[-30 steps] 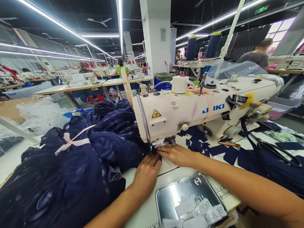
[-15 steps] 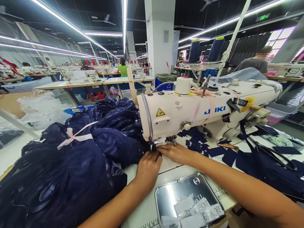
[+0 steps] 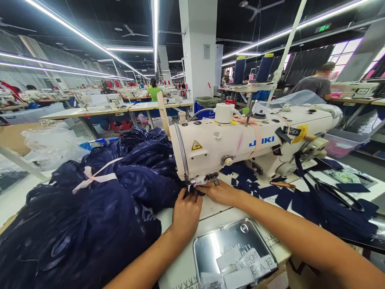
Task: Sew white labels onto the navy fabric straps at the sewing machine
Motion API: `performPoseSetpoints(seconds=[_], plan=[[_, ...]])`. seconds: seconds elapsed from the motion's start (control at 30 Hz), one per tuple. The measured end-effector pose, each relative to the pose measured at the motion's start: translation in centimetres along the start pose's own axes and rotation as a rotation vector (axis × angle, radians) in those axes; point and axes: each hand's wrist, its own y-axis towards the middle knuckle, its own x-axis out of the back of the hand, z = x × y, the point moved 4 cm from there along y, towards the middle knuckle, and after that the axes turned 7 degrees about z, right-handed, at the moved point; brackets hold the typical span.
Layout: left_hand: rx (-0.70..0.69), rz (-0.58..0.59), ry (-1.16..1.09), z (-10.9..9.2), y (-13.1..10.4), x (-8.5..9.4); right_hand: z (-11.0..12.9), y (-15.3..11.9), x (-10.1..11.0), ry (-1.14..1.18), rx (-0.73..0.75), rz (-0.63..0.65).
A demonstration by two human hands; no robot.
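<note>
A white sewing machine (image 3: 204, 148) reaches in from the right, its needle area over the table's middle. My left hand (image 3: 187, 208) lies just below the needle, fingers bent onto the edge of dark navy fabric (image 3: 129, 188). From the right, my right hand (image 3: 221, 192) reaches under the machine head, its fingertips beside the needle and partly hidden by it. Both hands press on the navy cloth there; the exact grip is too small to make out. The big fabric pile fills the left side, with a pale pink tie (image 3: 94, 176) on it.
A metal tray (image 3: 210, 245) of white labels (image 3: 249, 261) sits near the front edge. Navy scraps (image 3: 240, 176), a wooden-handled tool (image 3: 282, 184) and black scissors (image 3: 339, 192) lie right of the machine. Clear plastic bags (image 3: 54, 140) stand at the left. Other people work behind.
The camera view has shifted slightly, so the machine and tray appear further left. My left hand's fingers are a little more spread at the needle; my right hand stays beside it.
</note>
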Motion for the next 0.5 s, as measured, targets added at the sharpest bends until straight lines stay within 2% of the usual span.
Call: performPoseSetpoints(seconds=[0.23,0.37,0.5], plan=[[-0.065,-0.016,-0.083,0.5,-1.0,0.5,0.1,-0.1,0.9,0.006,-0.009,-0.039],[-0.114,0.102,-0.250,2.7,-1.6,0.6,0.1,-0.7,1.2,0.083,0.015,-0.051],[-0.072,0.211,-0.416,5.1,-1.5,0.8,0.9,-1.4,1.0,0.172,0.035,0.000]])
